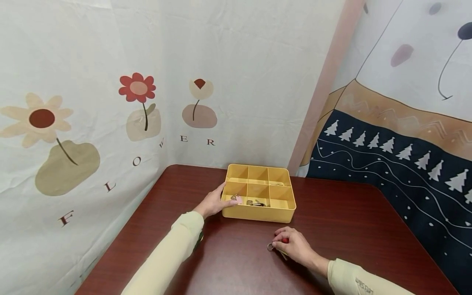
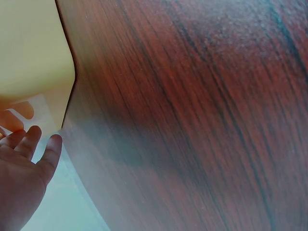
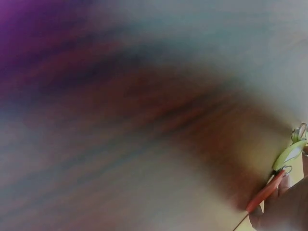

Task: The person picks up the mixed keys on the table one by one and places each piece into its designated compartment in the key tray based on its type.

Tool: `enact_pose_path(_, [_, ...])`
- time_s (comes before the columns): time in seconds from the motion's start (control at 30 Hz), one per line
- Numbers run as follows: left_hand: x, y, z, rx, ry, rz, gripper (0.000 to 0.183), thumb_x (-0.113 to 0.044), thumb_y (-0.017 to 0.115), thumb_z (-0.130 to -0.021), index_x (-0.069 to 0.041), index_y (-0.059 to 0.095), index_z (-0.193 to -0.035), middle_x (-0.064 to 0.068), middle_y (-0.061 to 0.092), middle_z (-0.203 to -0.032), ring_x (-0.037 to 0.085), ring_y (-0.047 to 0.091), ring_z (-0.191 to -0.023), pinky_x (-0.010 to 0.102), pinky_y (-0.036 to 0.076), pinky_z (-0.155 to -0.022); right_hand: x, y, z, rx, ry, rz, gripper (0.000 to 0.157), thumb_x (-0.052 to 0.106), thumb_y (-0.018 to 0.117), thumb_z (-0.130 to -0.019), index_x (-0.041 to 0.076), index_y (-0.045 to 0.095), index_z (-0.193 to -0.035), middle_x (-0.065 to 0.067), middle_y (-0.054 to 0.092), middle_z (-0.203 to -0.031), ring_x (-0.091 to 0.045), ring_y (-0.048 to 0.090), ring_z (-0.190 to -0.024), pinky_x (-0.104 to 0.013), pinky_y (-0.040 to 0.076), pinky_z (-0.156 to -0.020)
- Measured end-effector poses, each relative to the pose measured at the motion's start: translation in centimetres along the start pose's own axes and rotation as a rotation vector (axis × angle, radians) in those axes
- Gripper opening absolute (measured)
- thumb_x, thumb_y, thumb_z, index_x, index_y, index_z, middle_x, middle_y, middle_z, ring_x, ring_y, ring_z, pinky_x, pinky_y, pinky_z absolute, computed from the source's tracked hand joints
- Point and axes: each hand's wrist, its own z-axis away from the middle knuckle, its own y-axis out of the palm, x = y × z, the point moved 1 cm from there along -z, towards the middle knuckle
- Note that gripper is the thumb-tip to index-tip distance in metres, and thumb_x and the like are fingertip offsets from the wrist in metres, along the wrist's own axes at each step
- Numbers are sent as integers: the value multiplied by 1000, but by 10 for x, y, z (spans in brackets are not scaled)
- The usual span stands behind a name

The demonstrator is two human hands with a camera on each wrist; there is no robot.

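Note:
A yellow box [image 1: 258,213] with several compartments stands on the table. My left hand [image 1: 214,203] holds its near left corner, thumb over the front rim and fingers along the left wall. In the left wrist view, fingertips [image 2: 33,137] lie right beside the box's wall [image 2: 43,72]. My right hand [image 1: 295,243] is over the table in front of the box and pinches a keyring [image 1: 270,246] with a red tag [image 3: 265,192] and a yellow-green tag [image 3: 288,155]. The hand hides part of it.
A pink tag [image 1: 239,199] and small metal pieces lie in the near left compartment, keys [image 1: 258,203] in the near middle one. Something small lies in the far right compartment. The dark red table [image 1: 228,258] meets printed cloth hangings [image 1: 236,82] behind and at the sides.

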Motion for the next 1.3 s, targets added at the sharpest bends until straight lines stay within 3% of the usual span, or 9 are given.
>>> enact_pose_path(0.23, [0, 0, 0, -2, 12, 20, 93, -33, 83, -82, -12, 29, -156, 22, 57, -134, 36, 54, -120, 50, 38, -105, 6, -5, -7, -74, 80, -135, 7, 13, 81, -82, 17, 77, -78, -9, 70, -104, -21, 64, -100, -30, 47, -90])
enact_pose_path(0.53, [1, 0, -1, 4, -3, 27, 91, -32, 82, -83, -14, 29, -156, 20, 56, -136, 35, 54, -120, 49, 37, -105, 13, -12, -15, -130, 192, -326, 4, 7, 79, -83, 3, 76, -83, -17, 68, -109, -17, 62, -102, -21, 48, -87])
enact_pose_path(0.9, [1, 1, 0, -2, 10, 33, 89, -29, 82, -84, -13, 31, -156, 21, 58, -132, 35, 55, -117, 50, 38, -104, 16, -17, -19, -159, 174, -344, 8, 12, 80, -83, 5, 77, -85, -11, 70, -107, -16, 62, -103, -21, 45, -91])
enact_pose_path(1.3, [0, 0, 0, -6, -6, 3, 95, -36, 82, -83, -11, 28, -157, 20, 55, -137, 35, 52, -123, 50, 37, -106, 25, -31, -32, -209, 170, -358, 11, 7, 78, -84, -2, 77, -91, -17, 70, -111, -23, 62, -109, -21, 47, -90])
